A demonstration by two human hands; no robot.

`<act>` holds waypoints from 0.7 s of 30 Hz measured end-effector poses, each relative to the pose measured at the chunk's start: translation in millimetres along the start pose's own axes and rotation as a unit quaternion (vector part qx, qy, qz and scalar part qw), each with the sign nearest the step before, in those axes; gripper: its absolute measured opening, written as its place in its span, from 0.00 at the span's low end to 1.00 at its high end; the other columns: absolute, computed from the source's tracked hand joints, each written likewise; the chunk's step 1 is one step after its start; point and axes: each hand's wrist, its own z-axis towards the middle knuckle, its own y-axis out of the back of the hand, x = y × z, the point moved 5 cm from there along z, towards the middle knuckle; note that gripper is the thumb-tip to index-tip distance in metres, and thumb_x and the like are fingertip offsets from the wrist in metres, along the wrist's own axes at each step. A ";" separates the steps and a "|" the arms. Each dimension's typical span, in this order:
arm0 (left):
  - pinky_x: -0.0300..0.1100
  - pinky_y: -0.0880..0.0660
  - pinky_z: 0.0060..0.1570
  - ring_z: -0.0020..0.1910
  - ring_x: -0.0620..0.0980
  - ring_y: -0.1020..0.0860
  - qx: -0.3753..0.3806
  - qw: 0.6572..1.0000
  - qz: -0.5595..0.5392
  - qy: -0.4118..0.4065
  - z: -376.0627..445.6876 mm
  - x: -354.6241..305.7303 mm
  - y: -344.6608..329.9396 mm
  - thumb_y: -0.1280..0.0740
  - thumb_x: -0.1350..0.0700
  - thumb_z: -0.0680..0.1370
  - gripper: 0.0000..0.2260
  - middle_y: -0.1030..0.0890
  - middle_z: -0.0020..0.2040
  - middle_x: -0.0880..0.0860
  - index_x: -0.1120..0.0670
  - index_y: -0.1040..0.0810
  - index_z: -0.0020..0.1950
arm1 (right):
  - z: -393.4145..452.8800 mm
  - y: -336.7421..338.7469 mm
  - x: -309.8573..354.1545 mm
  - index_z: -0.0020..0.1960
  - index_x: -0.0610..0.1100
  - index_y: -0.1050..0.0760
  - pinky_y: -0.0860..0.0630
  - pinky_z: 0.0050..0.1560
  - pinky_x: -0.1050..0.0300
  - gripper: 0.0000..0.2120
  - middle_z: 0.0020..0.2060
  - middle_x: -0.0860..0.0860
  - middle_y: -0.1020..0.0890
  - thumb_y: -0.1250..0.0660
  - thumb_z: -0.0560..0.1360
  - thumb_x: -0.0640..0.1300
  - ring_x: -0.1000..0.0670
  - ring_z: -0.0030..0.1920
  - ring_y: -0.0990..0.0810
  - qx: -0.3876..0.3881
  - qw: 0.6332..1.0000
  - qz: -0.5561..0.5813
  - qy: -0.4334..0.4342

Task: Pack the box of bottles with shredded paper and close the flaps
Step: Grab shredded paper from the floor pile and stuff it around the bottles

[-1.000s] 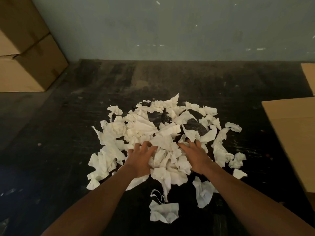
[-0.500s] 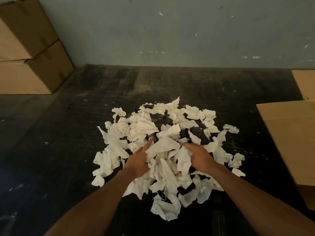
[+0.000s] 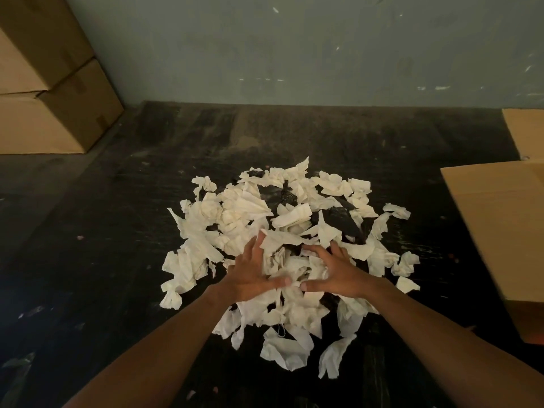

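- On the dark floor (image 3: 103, 275), a loose heap of white shredded paper (image 3: 244, 210) lies in the middle of the view, with both forearms reaching into its near side.
- Left hand (image 3: 250, 275) and right hand (image 3: 338, 275) cup a clump of the paper between them: fingers spread and curved around the far side of the clump, thumbs nearly meeting at the near side.
- Neither grip is a tight pinch; it is a wide, two-handed scoop with paper filling the space between the palms.
- Scraps hang below the wrists and trail to the floor toward the person.
- At the right edge, an open cardboard box flap (image 3: 500, 225) juts in, well apart from the heap's main body but near its rightmost scraps (image 3: 406, 263); the inside of that box is out of sight, so no bottles can be seen.
- A second flap (image 3: 527, 131) shows behind it at the far right.
- Far left, two stacked closed cartons (image 3: 59, 113) stand against the grey wall (image 3: 294, 48), well clear of the heap.
- Bare floor runs wide on the left of the heap and between the heap and the wall; on the right the floor strip before the flap is narrower.
- Compared with half a second ago, the hands have closed in toward each other, the thumbs now almost touching, and the gathered clump sits higher between the palms.
- A second ago the hands lay flat on top of the heap, palms down.
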 end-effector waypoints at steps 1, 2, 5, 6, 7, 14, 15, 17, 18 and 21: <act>0.71 0.49 0.71 0.78 0.64 0.56 0.017 0.998 0.050 -0.018 0.8 -1.1 -5.6 0.33 0.20 0.56 0.65 0.67 0.79 0.48 0.45 0.71 0.76 | -1.0 1.3 0.6 0.72 0.69 0.50 0.46 0.73 0.39 0.48 0.70 0.49 0.45 0.26 0.60 0.69 0.43 0.75 0.54 0.008 1.000 -0.003 0.003; 0.71 0.54 0.71 0.77 0.65 0.60 0.037 0.994 0.094 -0.030 -1.9 -5.4 -11.1 0.31 0.22 0.55 0.66 0.72 0.77 0.48 0.41 0.75 0.74 | -1.6 0.8 0.7 0.72 0.71 0.54 0.49 0.73 0.37 0.52 0.71 0.48 0.46 0.25 0.58 0.70 0.42 0.76 0.56 0.020 1.000 -0.023 0.000; 0.72 0.62 0.68 0.75 0.70 0.65 0.066 0.979 0.191 -0.030 -1.3 -4.2 -29.0 0.28 0.26 0.57 0.63 0.76 0.75 0.50 0.32 0.78 0.69 | 0.2 -12.7 -3.3 0.74 0.67 0.60 0.60 0.72 0.31 0.61 0.77 0.49 0.59 0.26 0.53 0.72 0.40 0.76 0.64 0.060 0.987 -0.150 -0.021; 0.73 0.62 0.69 0.75 0.70 0.65 0.061 0.974 0.219 -0.023 0.6 -2.3 -32.2 0.28 0.27 0.59 0.61 0.74 0.76 0.51 0.32 0.75 0.70 | 1.3 -18.3 -4.8 0.75 0.63 0.59 0.61 0.71 0.29 0.61 0.77 0.49 0.60 0.26 0.53 0.72 0.39 0.76 0.63 0.065 0.976 -0.205 -0.022; 0.73 0.60 0.70 0.76 0.70 0.62 0.048 0.968 0.246 -0.021 2.3 -1.1 -33.6 0.29 0.28 0.63 0.57 0.70 0.78 0.52 0.32 0.72 0.72 | 2.9 -23.0 -6.0 0.75 0.59 0.56 0.60 0.70 0.28 0.60 0.77 0.48 0.60 0.26 0.54 0.72 0.38 0.76 0.61 0.064 0.966 -0.250 -0.021; 0.56 0.36 0.68 0.68 0.58 0.36 -0.065 0.962 0.260 -0.050 8.3 0.0 -20.2 0.31 0.42 0.72 0.36 0.39 0.73 0.53 0.40 0.42 0.77 | 16.5 -20.0 6.1 0.71 0.54 0.41 0.37 0.67 0.38 0.38 0.74 0.46 0.42 0.29 0.67 0.62 0.36 0.70 0.43 -0.032 0.964 -0.264 0.005; 0.54 0.34 0.67 0.67 0.57 0.34 -0.073 0.964 0.253 -0.048 8.7 -0.1 -19.2 0.31 0.45 0.73 0.35 0.37 0.72 0.53 0.42 0.41 0.77 | 17.7 -20.5 7.5 0.70 0.53 0.39 0.35 0.66 0.41 0.35 0.72 0.45 0.40 0.29 0.69 0.59 0.37 0.68 0.40 -0.049 0.966 -0.255 0.008; 0.51 0.31 0.65 0.65 0.56 0.30 -0.077 0.971 0.224 -0.039 10.3 1.0 -16.9 0.30 0.48 0.75 0.33 0.34 0.72 0.53 0.47 0.39 0.77 | 18.7 -22.3 8.6 0.69 0.52 0.36 0.35 0.67 0.45 0.30 0.70 0.45 0.36 0.28 0.71 0.52 0.38 0.67 0.38 -0.077 0.966 -0.246 0.012; 0.50 0.30 0.65 0.65 0.56 0.29 -0.075 0.975 0.204 -0.034 10.9 1.9 -15.2 0.31 0.49 0.75 0.33 0.34 0.72 0.53 0.48 0.39 0.78 | 18.5 -22.5 9.5 0.69 0.52 0.35 0.35 0.68 0.45 0.28 0.70 0.44 0.35 0.29 0.72 0.49 0.38 0.67 0.37 -0.088 0.967 -0.241 0.013; 0.52 0.28 0.63 0.64 0.58 0.26 -0.068 0.984 0.162 -0.025 10.1 3.8 -5.7 0.32 0.51 0.76 0.31 0.32 0.70 0.53 0.51 0.39 0.77 | 15.2 -17.2 14.2 0.69 0.51 0.33 0.32 0.66 0.47 0.25 0.66 0.43 0.31 0.31 0.74 0.43 0.39 0.65 0.32 -0.102 0.975 -0.196 0.010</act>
